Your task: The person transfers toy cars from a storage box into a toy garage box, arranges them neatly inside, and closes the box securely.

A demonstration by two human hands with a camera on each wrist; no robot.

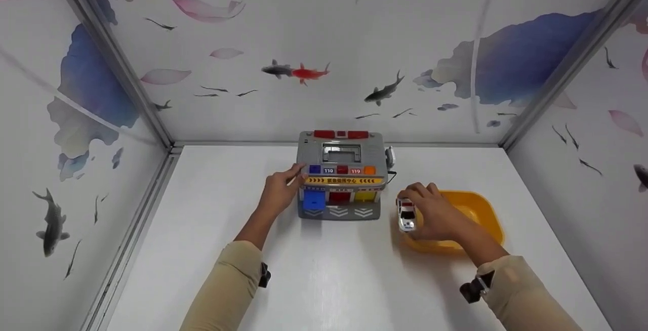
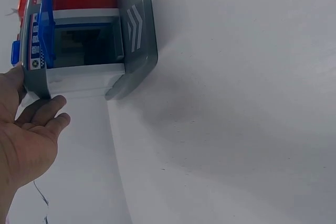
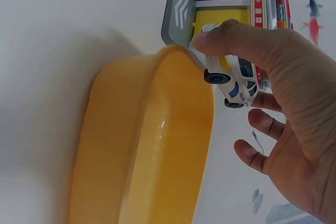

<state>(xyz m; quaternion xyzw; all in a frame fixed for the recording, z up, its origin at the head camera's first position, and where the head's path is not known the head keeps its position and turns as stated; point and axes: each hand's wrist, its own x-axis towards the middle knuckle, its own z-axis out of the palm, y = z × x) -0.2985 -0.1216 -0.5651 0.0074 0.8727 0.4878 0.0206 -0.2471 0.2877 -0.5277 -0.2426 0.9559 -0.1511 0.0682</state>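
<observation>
A grey toy garage (image 1: 338, 176) stands at the back middle, with blue, red and yellow doors along its front. The blue door (image 2: 46, 24) is swung up, baring a dark bay beneath it. At the garage's left front edge, my left hand (image 1: 280, 189) holds the side of the roof, thumb on one face and curled fingers on the other. My right hand (image 1: 435, 209) pinches a small white toy police car (image 1: 406, 215) between thumb and fingers, over the left rim of the yellow basin. In the right wrist view the car (image 3: 233, 80) shows black wheels and a blue marking.
The yellow plastic basin (image 1: 493, 219) sits on the white table (image 1: 324, 280), right of the garage. White panels printed with fish and petals (image 1: 324, 32) close in the back and both sides. A small grey part (image 1: 390, 157) sticks out from the garage's right side.
</observation>
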